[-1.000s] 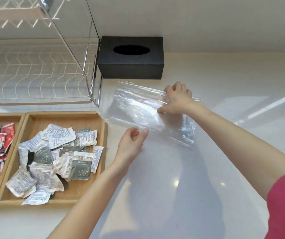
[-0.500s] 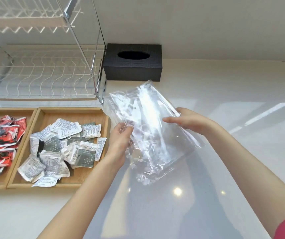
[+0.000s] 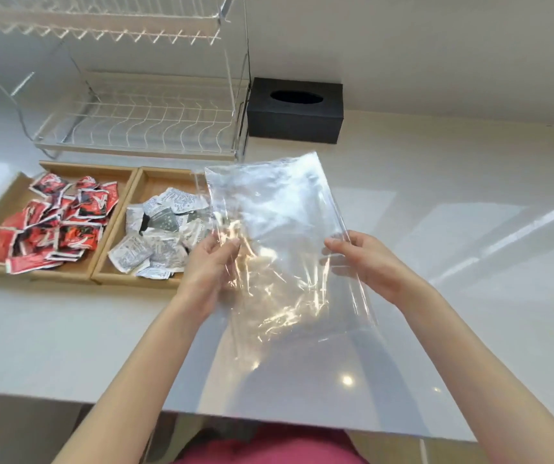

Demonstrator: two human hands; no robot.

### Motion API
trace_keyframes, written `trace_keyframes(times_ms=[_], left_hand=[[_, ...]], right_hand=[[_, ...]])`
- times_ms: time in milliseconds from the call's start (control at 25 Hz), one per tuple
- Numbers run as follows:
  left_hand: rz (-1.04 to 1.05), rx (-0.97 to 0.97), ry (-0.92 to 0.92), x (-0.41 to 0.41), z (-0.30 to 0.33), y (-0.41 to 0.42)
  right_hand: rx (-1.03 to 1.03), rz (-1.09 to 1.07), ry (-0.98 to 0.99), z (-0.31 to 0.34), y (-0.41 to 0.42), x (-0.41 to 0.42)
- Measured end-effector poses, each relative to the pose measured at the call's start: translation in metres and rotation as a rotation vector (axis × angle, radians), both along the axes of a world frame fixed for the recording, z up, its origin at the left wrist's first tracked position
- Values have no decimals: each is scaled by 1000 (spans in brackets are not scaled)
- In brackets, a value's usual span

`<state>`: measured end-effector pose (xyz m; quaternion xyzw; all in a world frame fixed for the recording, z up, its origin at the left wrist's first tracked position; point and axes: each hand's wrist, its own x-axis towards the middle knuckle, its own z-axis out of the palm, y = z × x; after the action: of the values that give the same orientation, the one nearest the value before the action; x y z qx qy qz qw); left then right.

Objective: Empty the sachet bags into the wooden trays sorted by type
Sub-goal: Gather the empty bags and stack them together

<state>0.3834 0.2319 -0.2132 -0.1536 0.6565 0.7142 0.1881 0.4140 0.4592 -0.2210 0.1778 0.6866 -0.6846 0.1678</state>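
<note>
My left hand (image 3: pixel 213 262) and right hand (image 3: pixel 366 262) pinch an empty clear bag (image 3: pixel 279 236) above the worktop's (image 3: pixel 469 313) front edge; sachet (image 3: pixel 168 212) print unreadable.

Open white counter (image 3: pixel 469 296) right and front, wooden trays (image 3: pixel 114 272) (both filled) left, black tissue box (image 3: pixel 294 123) behind

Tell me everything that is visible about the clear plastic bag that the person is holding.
The clear plastic bag is a large, thin, see-through film pouch, wrinkled and shiny with glare. No sachets show inside it; it looks empty. It is held up over the white counter, roughly flat, its far end toward the wall. The left hand pinches its left edge and the right hand grips its right edge. Its far left corner overlaps the view of the wooden tray of white and grey sachets.
</note>
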Motion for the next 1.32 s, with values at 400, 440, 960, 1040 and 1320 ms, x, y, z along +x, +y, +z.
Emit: trace_keyframes(times_ms=[400,440,960,1040,1320], left_hand=[[-168,44,52,83,-2,-142],[-167,49,59,93,-4,-157],[35,-81,-39,209,-37,-324],[116,-71,-64,225,-47,-339],[307,-74,-237,272,-88,-366]], right_hand=[[25,-107,38,3,-147,83],[29,-106,45,2,-165,93],[168,89,-51,-27,-325,188],[162,167,-82,-33,-340,194],[186,423,-194,-63,-373,209]])
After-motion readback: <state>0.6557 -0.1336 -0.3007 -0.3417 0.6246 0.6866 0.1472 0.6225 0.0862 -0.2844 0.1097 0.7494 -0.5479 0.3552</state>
